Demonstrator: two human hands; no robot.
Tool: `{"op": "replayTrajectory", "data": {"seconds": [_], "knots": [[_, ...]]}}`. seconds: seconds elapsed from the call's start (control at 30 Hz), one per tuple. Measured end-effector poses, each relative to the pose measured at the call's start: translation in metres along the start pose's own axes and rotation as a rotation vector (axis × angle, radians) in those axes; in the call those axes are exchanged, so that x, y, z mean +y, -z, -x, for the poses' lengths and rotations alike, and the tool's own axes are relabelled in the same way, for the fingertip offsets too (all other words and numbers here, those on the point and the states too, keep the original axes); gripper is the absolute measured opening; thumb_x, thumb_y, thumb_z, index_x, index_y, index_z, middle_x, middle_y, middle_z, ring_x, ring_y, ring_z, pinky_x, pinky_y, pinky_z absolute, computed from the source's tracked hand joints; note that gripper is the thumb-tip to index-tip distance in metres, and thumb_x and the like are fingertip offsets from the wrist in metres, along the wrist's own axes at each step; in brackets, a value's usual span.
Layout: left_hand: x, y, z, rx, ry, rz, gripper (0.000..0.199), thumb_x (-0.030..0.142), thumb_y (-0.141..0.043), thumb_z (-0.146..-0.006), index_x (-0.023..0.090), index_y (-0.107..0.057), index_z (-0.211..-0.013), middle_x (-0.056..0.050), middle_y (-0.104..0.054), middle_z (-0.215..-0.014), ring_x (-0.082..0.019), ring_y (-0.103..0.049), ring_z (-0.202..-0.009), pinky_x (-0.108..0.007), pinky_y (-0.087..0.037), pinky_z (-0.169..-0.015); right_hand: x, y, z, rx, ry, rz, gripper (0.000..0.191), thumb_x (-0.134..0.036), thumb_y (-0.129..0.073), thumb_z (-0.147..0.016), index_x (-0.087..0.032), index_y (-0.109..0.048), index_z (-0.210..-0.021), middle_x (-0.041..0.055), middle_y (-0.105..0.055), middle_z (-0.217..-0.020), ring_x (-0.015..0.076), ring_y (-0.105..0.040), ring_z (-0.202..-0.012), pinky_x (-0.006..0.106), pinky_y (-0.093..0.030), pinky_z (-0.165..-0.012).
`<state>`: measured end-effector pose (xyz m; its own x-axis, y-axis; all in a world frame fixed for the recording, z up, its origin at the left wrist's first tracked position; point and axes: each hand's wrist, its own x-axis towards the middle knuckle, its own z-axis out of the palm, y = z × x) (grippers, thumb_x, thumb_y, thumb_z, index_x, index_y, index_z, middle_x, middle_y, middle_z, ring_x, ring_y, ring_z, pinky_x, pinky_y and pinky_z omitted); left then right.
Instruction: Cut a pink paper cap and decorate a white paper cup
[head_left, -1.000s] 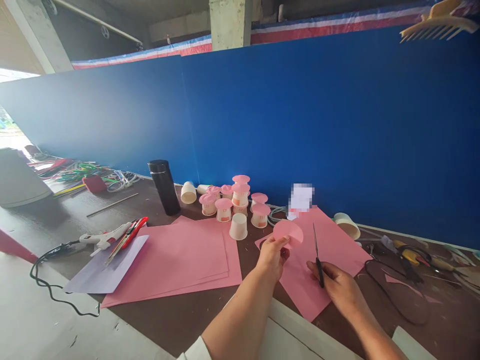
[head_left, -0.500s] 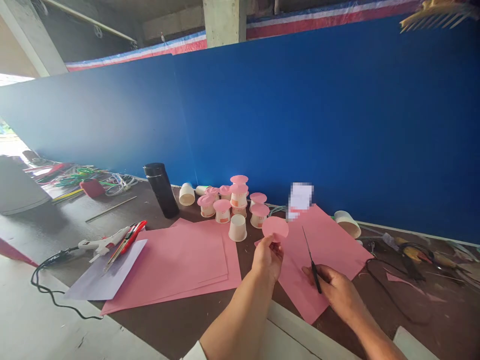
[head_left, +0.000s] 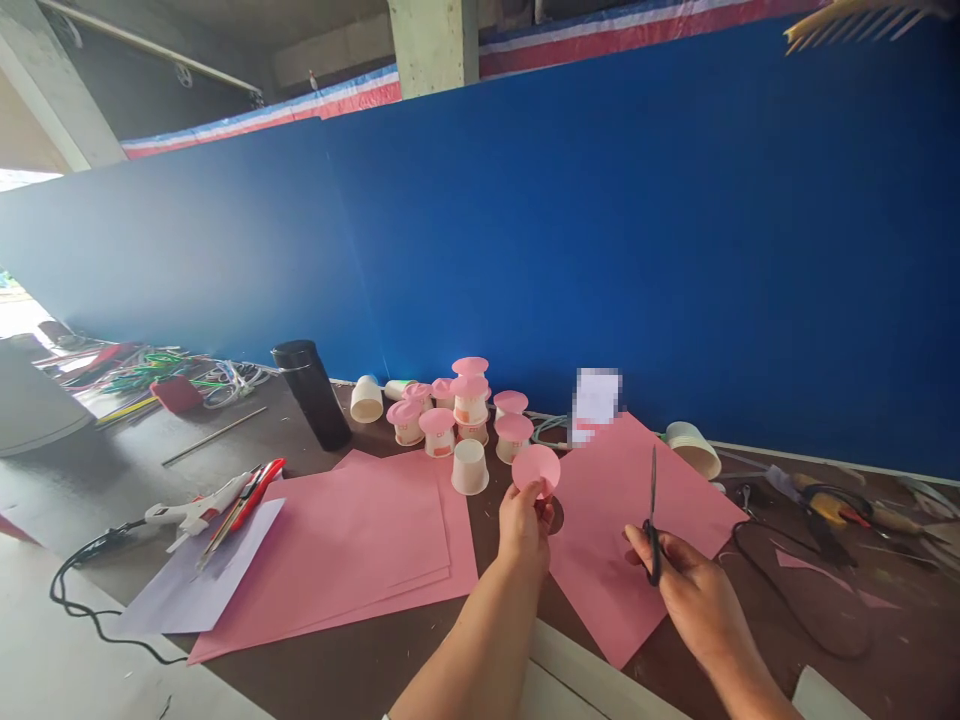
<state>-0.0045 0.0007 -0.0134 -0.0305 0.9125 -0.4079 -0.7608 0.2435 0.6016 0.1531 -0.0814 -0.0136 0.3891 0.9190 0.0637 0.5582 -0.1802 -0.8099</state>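
Between the fingers of my left hand point(head_left: 525, 522) is a round pink paper disc point(head_left: 536, 470), held up above the table. My right hand point(head_left: 686, 580) is closed around the black handles of a pair of scissors point(head_left: 652, 510), blades pointing up and away from me. Under both hands lies a pink sheet point(head_left: 622, 520) with a round cutout at its left edge. Just beyond my left hand, a plain white paper cup point(head_left: 470, 467) stands upside down. Behind it are several cups topped with pink discs point(head_left: 439, 425), a few of them stacked.
More pink sheets point(head_left: 360, 540) lie left of centre. A glue gun point(head_left: 199, 510) and a red utility knife point(head_left: 255, 497) rest on a pale sheet point(head_left: 217, 590). A black bottle point(head_left: 313, 395) stands behind. Cables point(head_left: 825, 500) lie at right, below the blue panel point(head_left: 600, 230).
The scissors have turned more upright and moved slightly right with my right hand. My left hand has brought the disc a little left and down. The camera view has shifted slightly.
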Motion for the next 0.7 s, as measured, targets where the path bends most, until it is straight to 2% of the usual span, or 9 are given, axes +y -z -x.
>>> {"op": "replayTrajectory", "data": {"seconds": [0.13,0.23,0.33,0.4,0.6,0.7], "knots": [[0.001,0.002,0.000,0.017,-0.078,-0.161,0.022,0.023,-0.071,-0.064,0.013,-0.061,-0.081,-0.003,-0.059,-0.074,-0.007,-0.052,-0.057,-0.019,-0.043,-0.054,-0.003,0.003,0.002,0.045,-0.059,-0.081,0.048,-0.067,-0.052,-0.071,-0.022,-0.065,-0.065,0.0032,-0.068,-0.072,0.0193,-0.061,-0.073,0.023,-0.044,-0.060],[0.002,0.003,0.005,-0.050,-0.116,-0.420,0.021,0.025,-0.071,-0.065,0.011,-0.063,-0.079,-0.004,-0.059,-0.068,-0.009,-0.051,-0.054,-0.021,-0.043,-0.051,-0.006,0.004,0.004,0.045,-0.079,-0.120,0.047,-0.067,-0.053,-0.070,-0.022,-0.066,-0.067,0.0041,-0.070,-0.075,0.0212,-0.062,-0.078,0.024,-0.045,-0.060],[0.002,0.003,0.010,-0.113,-0.145,-0.620,0.019,0.023,-0.066,-0.067,0.012,-0.065,-0.083,-0.006,-0.060,-0.072,-0.013,-0.054,-0.057,-0.022,-0.044,-0.049,-0.008,0.003,0.006,0.019,-0.083,-0.146,0.046,-0.066,-0.054,-0.070,-0.022,-0.066,-0.067,0.0045,-0.070,-0.077,0.0221,-0.063,-0.079,0.024,-0.045,-0.061],[0.002,0.005,0.011,-0.107,-0.140,-0.639,0.019,0.021,-0.065,-0.067,0.013,-0.065,-0.085,-0.007,-0.061,-0.077,-0.015,-0.056,-0.062,-0.023,-0.045,-0.049,-0.009,0.003,0.007,0.007,-0.086,-0.158,0.045,-0.066,-0.054,-0.071,-0.022,-0.066,-0.067,0.0043,-0.071,-0.078,0.0220,-0.063,-0.080,0.024,-0.045,-0.062],[0.000,0.012,0.003,-0.007,-0.120,-0.452,0.022,0.011,-0.069,-0.059,0.017,-0.062,-0.079,-0.011,-0.062,-0.098,-0.019,-0.060,-0.078,-0.024,-0.045,-0.058,-0.012,0.004,0.009,-0.010,-0.087,-0.181,0.041,-0.062,-0.055,-0.072,-0.023,-0.067,-0.066,0.0039,-0.070,-0.076,0.0220,-0.064,-0.080,0.024,-0.046,-0.062],[-0.004,0.013,0.000,-0.005,-0.100,-0.475,0.024,0.008,-0.068,-0.057,0.019,-0.061,-0.077,-0.010,-0.063,-0.095,-0.021,-0.061,-0.082,-0.027,-0.046,-0.064,-0.012,0.003,0.009,-0.008,-0.091,-0.184,0.042,-0.063,-0.056,-0.071,-0.023,-0.066,-0.066,0.0040,-0.070,-0.075,0.0222,-0.064,-0.079,0.024,-0.046,-0.062]]}}
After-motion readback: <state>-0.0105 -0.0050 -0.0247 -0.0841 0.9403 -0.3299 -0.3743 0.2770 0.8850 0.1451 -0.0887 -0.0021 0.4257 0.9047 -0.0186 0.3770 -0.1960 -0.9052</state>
